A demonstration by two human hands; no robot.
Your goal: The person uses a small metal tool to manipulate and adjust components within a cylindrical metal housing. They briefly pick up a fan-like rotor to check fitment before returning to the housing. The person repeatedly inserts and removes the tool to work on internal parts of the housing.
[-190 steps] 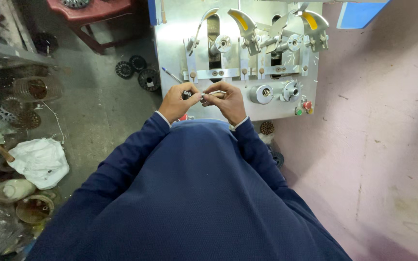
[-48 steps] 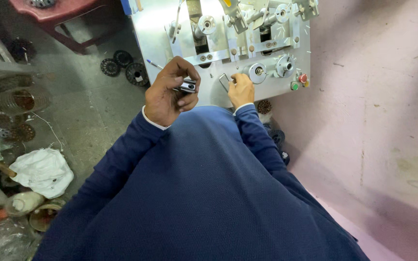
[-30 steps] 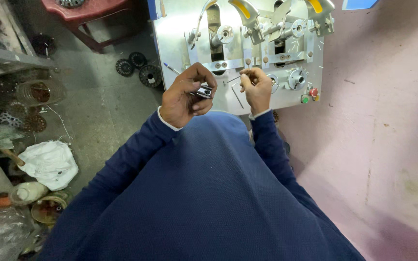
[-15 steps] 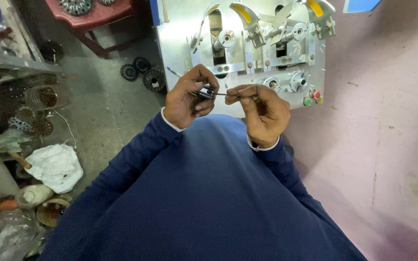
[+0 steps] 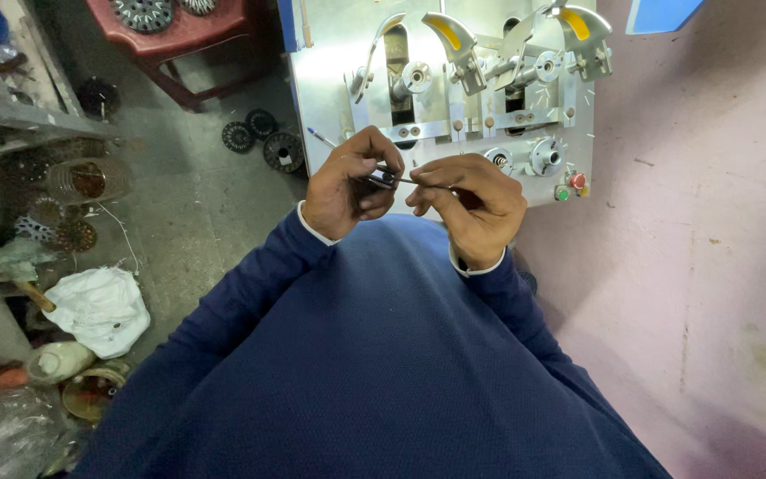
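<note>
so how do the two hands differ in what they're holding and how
The left hand curls its fingers around a small dark metal part, thumb side up. The right hand pinches a thin rod at its fingertips, back of the hand facing the camera. Both are raised before the grey machine panel, nearly touching, in blue sleeves.

We see a small shiny metal part with thin metal wire, a brushed matt steel machine panel with glossy fittings, a matt knit blue sweater, rough concrete floor, and crumpled white cloth.
</note>
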